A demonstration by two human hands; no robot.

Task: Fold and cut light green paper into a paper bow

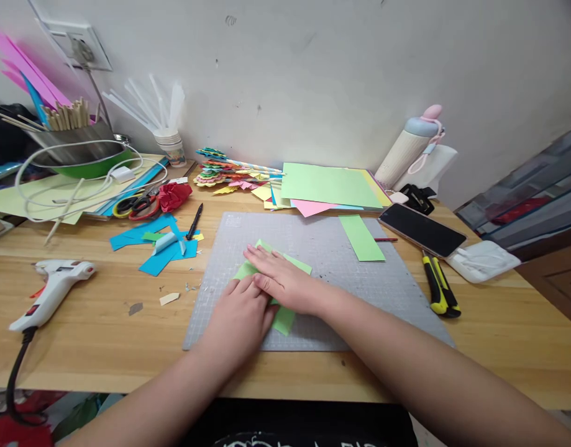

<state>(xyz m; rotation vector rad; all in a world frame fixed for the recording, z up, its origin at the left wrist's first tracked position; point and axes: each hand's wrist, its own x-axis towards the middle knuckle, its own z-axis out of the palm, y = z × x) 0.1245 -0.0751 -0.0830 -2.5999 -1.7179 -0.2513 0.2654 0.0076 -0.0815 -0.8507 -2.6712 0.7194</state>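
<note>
Light green paper lies on the grey cutting mat, mostly covered by both hands. My left hand rests on its left part, palm down, with the fingers extended. Across the paper's middle lies my right hand, flat, its fingers pointing up and left; its thumb touches the left fingers. Edges of the paper show above the right hand and below the palms. A separate light green strip sits at the mat's upper right, by a thin dark red stick.
Left: a white glue gun, blue paper scraps, a black pen and scissors. Right: a phone, a yellow-black cutter and a white case. Behind the mat, a paper stack and a bottle.
</note>
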